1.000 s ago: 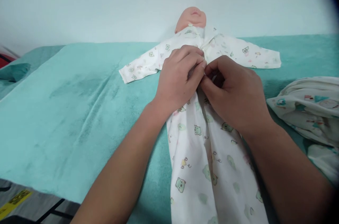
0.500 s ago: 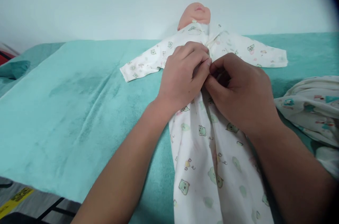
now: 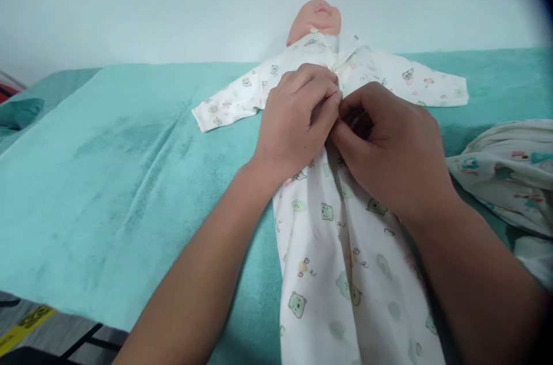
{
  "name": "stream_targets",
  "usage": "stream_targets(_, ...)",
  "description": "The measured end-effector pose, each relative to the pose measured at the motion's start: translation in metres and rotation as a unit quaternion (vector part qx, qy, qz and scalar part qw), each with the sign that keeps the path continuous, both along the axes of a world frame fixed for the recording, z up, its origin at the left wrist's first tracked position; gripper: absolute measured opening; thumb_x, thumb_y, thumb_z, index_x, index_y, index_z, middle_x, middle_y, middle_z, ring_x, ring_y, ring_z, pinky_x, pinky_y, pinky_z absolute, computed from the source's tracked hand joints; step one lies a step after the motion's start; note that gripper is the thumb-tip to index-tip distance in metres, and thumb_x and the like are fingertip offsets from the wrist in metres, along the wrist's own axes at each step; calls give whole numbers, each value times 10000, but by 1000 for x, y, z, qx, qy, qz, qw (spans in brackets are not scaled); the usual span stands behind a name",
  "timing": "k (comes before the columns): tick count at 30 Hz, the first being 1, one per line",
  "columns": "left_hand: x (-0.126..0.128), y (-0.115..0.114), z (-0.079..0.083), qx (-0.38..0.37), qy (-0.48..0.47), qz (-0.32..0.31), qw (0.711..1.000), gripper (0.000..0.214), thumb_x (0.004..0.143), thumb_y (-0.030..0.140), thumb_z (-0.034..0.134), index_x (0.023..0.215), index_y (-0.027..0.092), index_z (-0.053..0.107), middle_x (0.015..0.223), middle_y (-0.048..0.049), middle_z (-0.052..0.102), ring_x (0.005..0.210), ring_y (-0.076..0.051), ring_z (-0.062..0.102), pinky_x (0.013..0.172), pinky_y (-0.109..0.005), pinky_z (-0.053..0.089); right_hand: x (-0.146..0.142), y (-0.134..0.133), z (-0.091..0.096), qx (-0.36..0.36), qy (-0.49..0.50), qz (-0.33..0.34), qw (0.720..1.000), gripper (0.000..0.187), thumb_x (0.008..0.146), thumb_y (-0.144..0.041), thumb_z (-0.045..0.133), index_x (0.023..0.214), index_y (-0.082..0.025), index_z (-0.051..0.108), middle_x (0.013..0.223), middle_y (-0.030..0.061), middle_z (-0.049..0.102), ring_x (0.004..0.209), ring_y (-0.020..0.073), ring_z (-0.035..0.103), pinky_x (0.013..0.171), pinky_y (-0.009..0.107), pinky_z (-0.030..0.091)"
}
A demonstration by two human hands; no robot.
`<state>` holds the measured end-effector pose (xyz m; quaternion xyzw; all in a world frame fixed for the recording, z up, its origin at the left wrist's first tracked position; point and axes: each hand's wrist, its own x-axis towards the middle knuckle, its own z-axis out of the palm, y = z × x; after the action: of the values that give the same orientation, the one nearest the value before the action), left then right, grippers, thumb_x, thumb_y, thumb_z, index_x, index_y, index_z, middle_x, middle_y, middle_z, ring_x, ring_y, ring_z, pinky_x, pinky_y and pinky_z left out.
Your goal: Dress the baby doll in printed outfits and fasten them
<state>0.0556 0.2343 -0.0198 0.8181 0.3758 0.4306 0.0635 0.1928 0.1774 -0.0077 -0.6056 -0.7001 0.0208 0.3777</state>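
Observation:
A baby doll (image 3: 317,18) lies on its back, dressed in a white romper (image 3: 319,250) printed with green bears. Both sleeves stretch out to the sides, and the long legs of the garment run toward me. Over the romper's front, at the chest, my left hand (image 3: 298,117) pinches the front edge between thumb and fingers. Close against it, my right hand (image 3: 384,140) pinches the same edge with thumb and forefinger. The fingertips of the two hands meet there and hide the exact spot they grip. Above them the front seam runs up to the collar.
A teal cloth (image 3: 108,192) covers the table under the doll. At the right lies a bundled white printed cloth (image 3: 510,175). A pale wall (image 3: 194,2) stands behind. Down at the lower left, the floor shows yellow tape (image 3: 26,327) and dark metal legs.
Both hands keep their pinch on the romper's front and have barely moved. The whole view has shifted slightly, so everything sits a little higher and further left.

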Motion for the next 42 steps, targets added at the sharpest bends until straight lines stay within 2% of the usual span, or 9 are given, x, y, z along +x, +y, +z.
stream_targets(11,1,-1,2,14,-20,-16,1000,196,963,204,490,778,235,547,1086,-20,678,1049,-179,618,944,-346,478,-1,-1,0,9,-3,-5,1000,145,919,-358,565,842,-234,571,760,-10,667,647,177,563,577,317,323)
stream_targets(23,-1,-5,7,-18,8,-4,1000,203,977,250,459,790,265,537,1138,-2,669,1106,-174,609,982,-347,475,-1,-2,0,-3,-8,-9,1000,120,923,-340,525,886,-254,599,783,17,666,686,214,580,623,335,352)
stream_targets(31,0,-6,5,-7,-8,-8,1000,207,974,224,472,790,246,564,1117,-5,674,1086,-169,608,975,-346,467,0,-2,3,-5,-1,-5,1000,134,907,-347,561,839,-232,570,741,14,649,638,179,541,595,325,330)
stream_targets(36,1,-7,4,-14,5,13,1000,325,980,289,490,662,225,512,1150,-10,673,1079,-187,604,935,-370,477,4,-2,-1,13,89,-18,996,96,887,-298,568,830,-240,518,646,-36,535,557,129,464,572,302,368)
stream_targets(42,1,-9,4,-13,46,67,997,40,923,284,583,887,267,591,1026,-45,641,1017,-235,598,838,-382,456,2,-2,-3,28,211,-34,977,35,880,-254,542,892,-238,513,748,-12,554,605,138,541,581,304,409)
